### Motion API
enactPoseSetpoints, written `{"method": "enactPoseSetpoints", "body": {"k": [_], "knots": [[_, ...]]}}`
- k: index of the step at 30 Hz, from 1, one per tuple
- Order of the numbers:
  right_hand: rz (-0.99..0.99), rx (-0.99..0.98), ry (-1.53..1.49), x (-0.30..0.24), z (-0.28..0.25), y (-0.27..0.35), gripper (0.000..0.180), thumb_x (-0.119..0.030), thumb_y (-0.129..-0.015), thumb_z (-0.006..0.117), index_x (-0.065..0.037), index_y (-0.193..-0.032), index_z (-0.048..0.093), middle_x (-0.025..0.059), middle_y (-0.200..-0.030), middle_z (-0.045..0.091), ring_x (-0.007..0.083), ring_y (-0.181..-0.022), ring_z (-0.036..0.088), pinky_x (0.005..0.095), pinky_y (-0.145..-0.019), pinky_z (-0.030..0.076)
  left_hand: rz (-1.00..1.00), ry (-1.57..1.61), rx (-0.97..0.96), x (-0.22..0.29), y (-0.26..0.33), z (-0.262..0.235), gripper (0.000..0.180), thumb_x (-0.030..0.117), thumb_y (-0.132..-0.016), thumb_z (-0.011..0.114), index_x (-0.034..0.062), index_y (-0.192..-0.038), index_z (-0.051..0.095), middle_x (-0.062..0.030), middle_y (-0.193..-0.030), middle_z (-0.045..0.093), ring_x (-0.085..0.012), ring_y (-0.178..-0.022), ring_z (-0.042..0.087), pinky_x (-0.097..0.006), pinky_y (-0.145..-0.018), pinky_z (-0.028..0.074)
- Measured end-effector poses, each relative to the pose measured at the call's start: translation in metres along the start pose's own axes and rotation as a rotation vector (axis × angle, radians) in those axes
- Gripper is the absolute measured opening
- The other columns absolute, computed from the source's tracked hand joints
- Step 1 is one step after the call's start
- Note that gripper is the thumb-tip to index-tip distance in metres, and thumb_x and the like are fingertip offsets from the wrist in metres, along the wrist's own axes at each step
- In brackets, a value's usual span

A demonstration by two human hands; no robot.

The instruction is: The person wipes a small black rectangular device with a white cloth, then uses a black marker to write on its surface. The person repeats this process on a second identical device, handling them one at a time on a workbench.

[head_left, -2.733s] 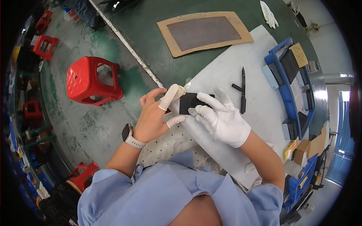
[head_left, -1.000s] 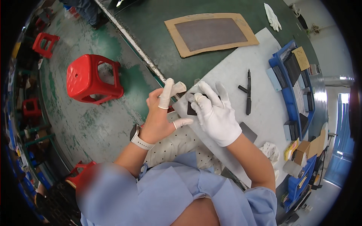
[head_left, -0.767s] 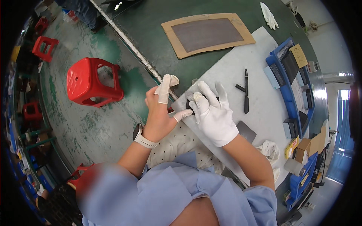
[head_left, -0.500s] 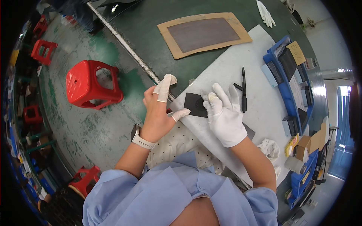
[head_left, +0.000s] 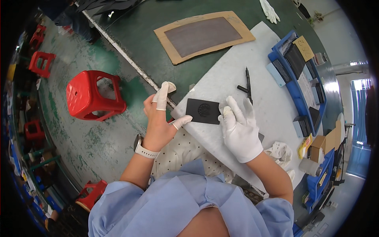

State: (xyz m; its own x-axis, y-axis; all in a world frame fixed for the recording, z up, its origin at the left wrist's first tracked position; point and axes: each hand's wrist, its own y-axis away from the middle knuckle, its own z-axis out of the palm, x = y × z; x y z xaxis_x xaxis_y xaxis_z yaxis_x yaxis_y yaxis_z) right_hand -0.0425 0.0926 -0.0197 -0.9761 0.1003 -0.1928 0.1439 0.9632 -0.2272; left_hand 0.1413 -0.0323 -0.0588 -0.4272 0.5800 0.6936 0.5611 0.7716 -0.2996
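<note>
A flat black square plate (head_left: 203, 111) with a round pattern in its middle lies on the white mat (head_left: 260, 51) near the mat's left corner. My left hand (head_left: 158, 118), bare with white finger cots and a watch at the wrist, is just left of the plate. Its thumb tip touches the plate's near left corner and its index finger points up. My right hand (head_left: 241, 128), in a white glove, lies flat on the mat with its fingertips at the plate's right edge. Neither hand grips anything that I can see.
A black pen (head_left: 248, 83) and its cap (head_left: 242, 89) lie beyond the plate. A cardboard frame with a grey sheet (head_left: 203, 35) lies on the green table. Blue trays (head_left: 296, 67) line the right side. A white cloth (head_left: 280, 152) lies by my right wrist. A red stool (head_left: 92, 94) stands on the floor at left.
The black plate, held up between both hands earlier, now lies flat on the mat. My right hand has slid to its right edge and my left hand has drawn back left.
</note>
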Motion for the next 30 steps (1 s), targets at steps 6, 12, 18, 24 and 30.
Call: {"method": "enactPoseSetpoints", "body": {"k": [6,12,18,24,30], "knots": [[-0.157,-0.034,0.097,0.002,-0.003,-0.002,0.023,-0.007,-0.089,0.05,0.006,-0.108,0.053,0.0114,-0.108,0.064,0.028,-0.112,0.054,0.0427,-0.103,0.038,0.037,0.035,0.018,-0.006,0.0,0.001,0.107,0.041,-0.063,0.081,0.0017,-0.144,0.022,-0.0121,-0.13,0.048,-0.0273,-0.116,0.035,-0.038,-0.101,0.026],[-0.06,-0.076,0.083,-0.008,-0.006,0.0,0.025,-0.008,-0.087,0.053,0.007,-0.107,0.055,0.0147,-0.11,0.062,0.0387,-0.108,0.053,0.0422,-0.096,0.045,0.028,0.008,0.037,-0.004,-0.001,0.0,0.107,0.041,-0.06,0.081,0.0028,-0.143,0.024,-0.0105,-0.13,0.049,-0.0282,-0.113,0.039,-0.04,-0.1,0.027],[-0.19,-0.031,0.051,-0.016,0.009,-0.001,0.028,-0.01,-0.084,0.057,0.004,-0.108,0.055,0.0149,-0.117,0.058,0.0428,-0.102,0.054,0.0421,-0.089,0.049,0.004,0.02,0.065,-0.002,-0.001,0.001,0.107,0.04,-0.059,0.082,0.003,-0.142,0.026,-0.0089,-0.129,0.05,-0.0285,-0.112,0.041,-0.04,-0.099,0.027],[-0.106,-0.073,-0.098,-0.039,0.011,-0.036,0.029,-0.013,-0.08,0.06,0.004,-0.103,0.054,0.0216,-0.119,0.053,0.0464,-0.103,0.053,0.0455,-0.081,0.052,0.038,-0.02,0.035,-0.009,0.0,0.001,0.111,0.048,-0.06,0.08,0.0024,-0.144,0.023,-0.0124,-0.133,0.047,-0.0277,-0.116,0.035,-0.038,-0.101,0.027],[-0.287,-0.058,-0.192,-0.016,0.014,-0.025,0.024,-0.011,-0.084,0.056,0.002,-0.104,0.055,0.0197,-0.12,0.053,0.0453,-0.103,0.053,0.0479,-0.084,0.05,0.017,0.002,0.074,-0.006,0.002,0.001,0.107,0.041,-0.059,0.081,0.0044,-0.143,0.026,-0.0093,-0.129,0.049,-0.0288,-0.113,0.04,-0.04,-0.1,0.025]]}}
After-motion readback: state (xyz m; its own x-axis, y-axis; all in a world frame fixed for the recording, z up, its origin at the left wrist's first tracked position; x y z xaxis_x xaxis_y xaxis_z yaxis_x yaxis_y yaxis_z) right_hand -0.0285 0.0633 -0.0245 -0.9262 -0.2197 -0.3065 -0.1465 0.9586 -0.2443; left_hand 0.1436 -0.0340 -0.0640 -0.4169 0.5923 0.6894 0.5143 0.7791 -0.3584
